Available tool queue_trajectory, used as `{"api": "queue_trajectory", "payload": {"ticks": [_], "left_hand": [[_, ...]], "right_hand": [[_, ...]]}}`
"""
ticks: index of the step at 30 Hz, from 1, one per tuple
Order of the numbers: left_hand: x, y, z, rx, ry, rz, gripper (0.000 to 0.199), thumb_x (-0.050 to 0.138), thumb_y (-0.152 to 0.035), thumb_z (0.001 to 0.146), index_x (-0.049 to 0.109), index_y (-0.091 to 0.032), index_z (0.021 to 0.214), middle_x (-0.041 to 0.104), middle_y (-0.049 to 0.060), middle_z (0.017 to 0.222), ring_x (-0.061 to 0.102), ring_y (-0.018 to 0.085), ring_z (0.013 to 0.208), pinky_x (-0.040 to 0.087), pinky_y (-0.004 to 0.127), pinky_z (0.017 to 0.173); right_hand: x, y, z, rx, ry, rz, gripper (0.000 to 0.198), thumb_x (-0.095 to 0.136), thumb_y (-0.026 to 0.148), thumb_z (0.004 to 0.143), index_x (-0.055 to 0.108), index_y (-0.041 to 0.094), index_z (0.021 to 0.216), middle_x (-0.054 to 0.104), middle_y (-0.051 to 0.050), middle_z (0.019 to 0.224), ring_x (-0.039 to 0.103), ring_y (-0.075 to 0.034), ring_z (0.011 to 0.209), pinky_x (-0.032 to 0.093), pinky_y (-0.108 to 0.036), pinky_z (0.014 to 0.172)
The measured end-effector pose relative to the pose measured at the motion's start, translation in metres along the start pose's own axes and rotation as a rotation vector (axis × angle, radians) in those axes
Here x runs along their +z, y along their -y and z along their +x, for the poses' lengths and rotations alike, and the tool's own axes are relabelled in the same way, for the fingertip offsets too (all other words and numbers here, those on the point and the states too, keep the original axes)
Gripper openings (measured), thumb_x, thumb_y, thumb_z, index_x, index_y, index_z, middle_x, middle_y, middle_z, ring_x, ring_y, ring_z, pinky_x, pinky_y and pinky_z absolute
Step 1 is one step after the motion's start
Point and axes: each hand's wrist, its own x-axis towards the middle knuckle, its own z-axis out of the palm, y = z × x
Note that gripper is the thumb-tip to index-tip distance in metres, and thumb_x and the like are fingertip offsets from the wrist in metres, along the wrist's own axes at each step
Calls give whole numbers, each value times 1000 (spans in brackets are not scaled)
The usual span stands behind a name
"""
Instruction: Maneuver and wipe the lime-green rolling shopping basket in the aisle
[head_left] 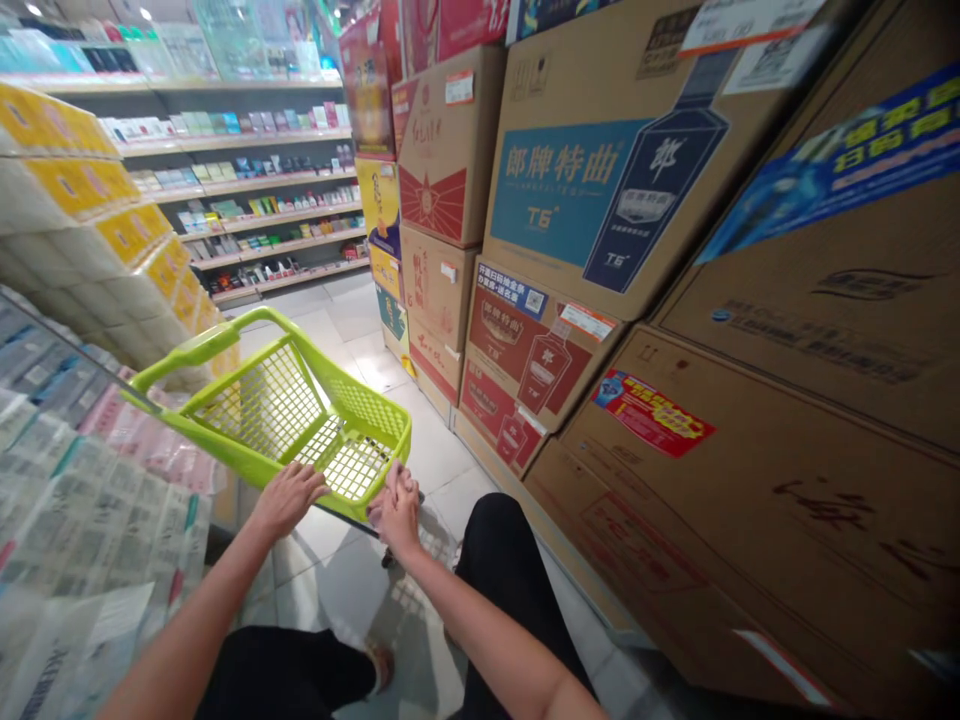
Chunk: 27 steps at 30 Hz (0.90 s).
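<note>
A green cart [289, 463] stands on the pale tile floor [442, 475], in front of the person's knees. Its handle is at the far end, and its basket has lots of little holes in its sides and bottom. The left hand [291, 496] lies on the near rim of the basket, with its fingers close together and bent a little. It is hard to tell if those fingers grip the rim or just rest there. The right hand [399, 512] is closed around a bunched, pinkish cloth [376, 513], which pokes out past the fingers. That hand is at the corner of the basket, to the right of the left hand. The person wears black trousers [517, 590]. Big brown boxes [551, 120] are piled up on the right side, and one shows a dark blue bottle. Yellow and white packs [90, 215] are stacked on the left. Farther back, shelves [247, 143] hold rows of small goods.
</note>
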Motion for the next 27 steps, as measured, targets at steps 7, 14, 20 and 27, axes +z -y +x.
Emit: {"api": "queue_trajectory", "payload": {"ticks": [7,14,20,27], "left_hand": [[11,-25,22,-43,-89,106,40,29,-46,96,64,-26,95,62,7,96,49,24,98,34,38,93],[19,-85,51,-160,-187,132,44,27,-46,96,64,-22,98,62,12,96,51,28,99,34,42,90],[9,-67,51,-125,-174,132,45,29,-52,95,64,-24,102,65,10,99,56,25,96,35,38,89],[-6,-40,24,-229,-146,269,47,29,-50,95,63,-19,89,69,11,89,61,26,88,36,37,82]], "right_hand": [[-9,-10,-9,-169,19,-37,56,42,10,83,54,25,136,52,-10,113,54,-23,108,46,-36,97],[-37,-16,22,-139,-18,-111,54,42,10,80,59,20,131,50,-10,104,53,-23,102,45,-36,95],[-65,-31,78,-118,-43,-155,55,42,13,80,59,22,132,49,-8,98,53,-21,91,46,-32,89],[-55,-29,79,-72,-199,-235,60,40,14,81,49,19,141,50,-13,108,51,-24,97,44,-36,90]]}}
